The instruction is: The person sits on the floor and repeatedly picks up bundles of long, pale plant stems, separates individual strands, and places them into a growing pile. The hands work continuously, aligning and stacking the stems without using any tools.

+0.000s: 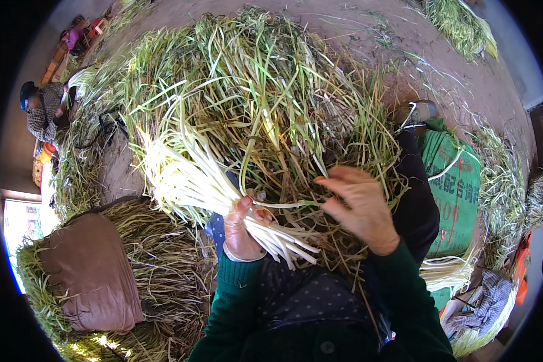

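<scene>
My left hand (242, 228) is closed around a bundle of pale, yellowish-white stalks (190, 169), whose leafy ends fan out to the upper left and whose stem ends point to the lower right. One pale stalk (294, 204) runs sideways from the bundle towards my right hand (357, 203). The right hand is partly open, its fingers bent; whether they touch that stalk cannot be told. Beyond both hands lies a large heap of green and dry brown long-leaved plants (253, 90), reaching close to my lap.
At the left lies a brown cloth bundle (90, 271) on more stalks. A green woven sack (450, 194) lies at the right, with pale stalks (448, 271) on it. A person (45, 108) in a checked top sits at the upper left; a shoe (416, 112) shows beyond the sack.
</scene>
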Available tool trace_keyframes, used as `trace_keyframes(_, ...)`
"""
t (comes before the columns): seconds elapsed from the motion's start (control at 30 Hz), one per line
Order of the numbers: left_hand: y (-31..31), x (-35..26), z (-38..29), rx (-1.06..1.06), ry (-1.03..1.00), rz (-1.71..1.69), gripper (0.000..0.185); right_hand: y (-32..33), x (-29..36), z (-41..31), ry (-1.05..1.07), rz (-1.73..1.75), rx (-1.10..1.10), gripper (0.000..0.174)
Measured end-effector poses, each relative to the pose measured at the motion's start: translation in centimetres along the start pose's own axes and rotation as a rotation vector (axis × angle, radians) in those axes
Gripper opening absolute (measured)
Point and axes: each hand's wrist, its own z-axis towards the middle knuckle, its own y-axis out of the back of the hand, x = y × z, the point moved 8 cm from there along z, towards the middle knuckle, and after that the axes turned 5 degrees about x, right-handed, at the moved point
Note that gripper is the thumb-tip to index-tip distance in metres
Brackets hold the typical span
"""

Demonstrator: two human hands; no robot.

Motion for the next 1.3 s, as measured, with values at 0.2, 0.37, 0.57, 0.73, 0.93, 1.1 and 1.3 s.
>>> trace_keyframes(0.2, 0.5, 0.8, 0.3, 0.097, 0.041, -0.062, 0.030, -5.8, -0.3, -1.0, 0.171, -0.123, 0.144, 0.016)
trace_keyframes(0.37, 1.1, 0.2, 0.0, 0.026, -0.024, -0.077, 0.031, -1.0, -0.2, -2.2, 0.320, -0.443, -0.065, 0.011)
trace_keyframes(0.57, 2.4, -2.1, 0.7, 0.015, -0.129, -0.130, 0.033, 11.5, -21.7, -11.2, -0.764, 0.205, -0.430, 0.017)
trace_keyframes(0.73, 1.1, -1.7, 0.4, 0.092, -0.097, -0.122, 0.033, 8.3, -9.0, -5.1, -0.421, -0.097, -0.370, 0.031)
trace_keyframes(0.93, -0.2, -0.4, -0.6, 0.135, 0.000, -0.156, 0.022, -4.0, 1.4, -1.2, 0.009, -0.028, 0.139, 0.031)
trace_keyframes(1.1, -0.5, 0.7, -0.7, 0.159, 0.022, -0.153, 0.024, -10.1, -2.3, -0.4, -0.513, 1.414, 0.098, 0.039)
trace_keyframes(1.3, 1.0, 1.5, -0.5, 0.106, 0.023, -0.061, 0.028, -7.9, -3.6, -1.8, -0.685, 1.191, 0.115, 0.020)
